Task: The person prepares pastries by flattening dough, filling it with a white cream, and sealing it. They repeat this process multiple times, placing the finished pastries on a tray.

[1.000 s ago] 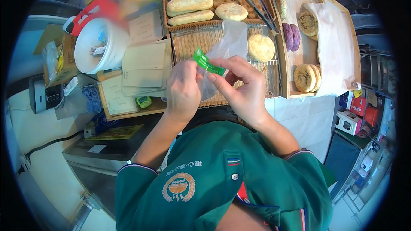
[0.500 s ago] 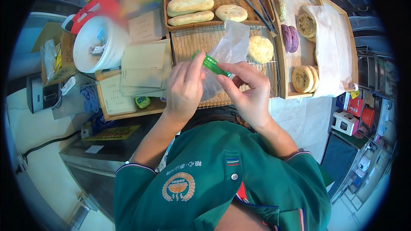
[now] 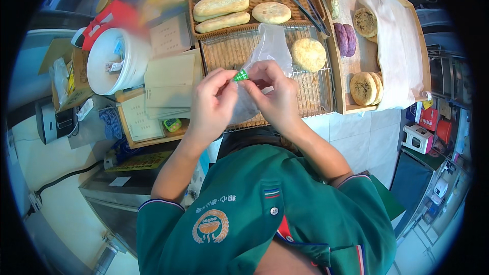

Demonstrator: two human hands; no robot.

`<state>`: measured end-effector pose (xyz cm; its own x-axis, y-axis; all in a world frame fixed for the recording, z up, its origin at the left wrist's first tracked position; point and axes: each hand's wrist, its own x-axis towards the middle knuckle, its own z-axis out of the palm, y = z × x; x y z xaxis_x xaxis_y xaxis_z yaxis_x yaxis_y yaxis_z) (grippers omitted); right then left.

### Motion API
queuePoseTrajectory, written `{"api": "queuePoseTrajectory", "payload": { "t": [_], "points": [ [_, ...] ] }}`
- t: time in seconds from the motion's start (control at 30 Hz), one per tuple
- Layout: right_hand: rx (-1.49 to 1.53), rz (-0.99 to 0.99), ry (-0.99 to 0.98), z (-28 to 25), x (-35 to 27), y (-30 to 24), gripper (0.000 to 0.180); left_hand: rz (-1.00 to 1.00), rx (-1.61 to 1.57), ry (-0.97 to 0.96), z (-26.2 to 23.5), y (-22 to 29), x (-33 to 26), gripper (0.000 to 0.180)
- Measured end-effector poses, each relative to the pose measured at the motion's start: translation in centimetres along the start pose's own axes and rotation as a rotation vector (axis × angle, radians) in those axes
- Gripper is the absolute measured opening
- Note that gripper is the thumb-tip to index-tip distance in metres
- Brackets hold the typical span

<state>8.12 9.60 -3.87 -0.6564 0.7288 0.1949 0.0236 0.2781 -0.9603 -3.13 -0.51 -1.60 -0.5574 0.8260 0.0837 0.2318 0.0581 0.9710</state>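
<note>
A small green printed packet [image 3: 241,75] is pinched between the fingertips of both hands, with only a short, pointed part of it showing. My left hand [image 3: 211,101] grips one end with thumb and forefinger. On the other side, my right hand [image 3: 276,95] closes thumb and fingers on it. Below and behind the hands, a clear plastic bag [image 3: 271,46] lies on a wire rack [image 3: 319,94]; whether it holds anything is hidden. A round, pale flatbread [image 3: 308,54] rests on the rack, right of the bag.
Beyond the rack, a wicker basket [image 3: 196,23] carries long and round breads and dark tongs [image 3: 301,7]. At right, a wooden tray [image 3: 348,106] holds purple and browned breads, partly under a white cloth [image 3: 400,61]. Paper bags [image 3: 170,79] and a white bucket [image 3: 104,74] stand left.
My hands have drawn closer together around the green packet. It showed at greater length before; now the fingers cover most of it. My right hand has shifted left.
</note>
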Motion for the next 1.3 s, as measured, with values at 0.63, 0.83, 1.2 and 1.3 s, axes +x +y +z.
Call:
{"api": "queuePoseTrajectory", "payload": {
  "t": [0.63,0.83,1.2,1.3],
  "points": [
    [-0.87,-0.589,-0.848,-5.7,11.3,-3.2,0.028,0.07,0.42,0.081,-3.9,0.4,-2.1,0.012],
    [-0.706,-0.627,-0.824,-10.3,12.5,-0.6,0.011,0.0,0.475,0.107,-3.1,2.8,-2.8,0.007],
    [-0.47,-0.451,-0.248,-36.9,23.7,-8.0,0.015,0.152,0.063,0.211,9.4,18.2,17.8,0.012],
    [-0.284,-0.282,-0.17,-45.6,30.0,-4.6,0.017,0.138,-0.037,-0.006,14.7,17.7,27.5,0.024]
  ]
}}
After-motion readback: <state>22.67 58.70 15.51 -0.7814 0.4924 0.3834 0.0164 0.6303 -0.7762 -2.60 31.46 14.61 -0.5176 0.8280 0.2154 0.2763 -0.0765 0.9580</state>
